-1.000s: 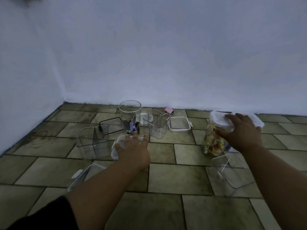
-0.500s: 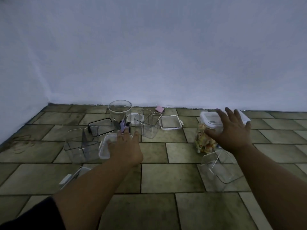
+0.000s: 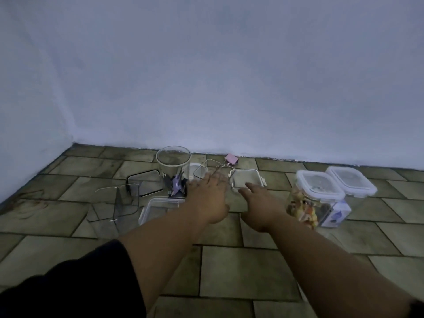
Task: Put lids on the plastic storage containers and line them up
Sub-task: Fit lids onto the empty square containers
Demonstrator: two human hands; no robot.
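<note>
Two lidded clear containers stand side by side at the right: one with colourful contents, the other behind it with a purple label. My right hand reaches, fingers apart, toward a loose square lid on the floor, fingertips at its near edge. My left hand stretches open over a small square open container. A round open jar holds dark and purple clips. A tall square open container and a flat clear lid lie at the left.
The floor is green-grey tile, meeting a white wall close behind the containers and a second wall at the left corner. A black-rimmed lid lies flat behind the tall container. A pink binder clip sits by the wall.
My right hand left the lidded colourful container and swung left toward the loose square lid. My left hand moved forward from the flat lid to the small square container. The camera turned.
</note>
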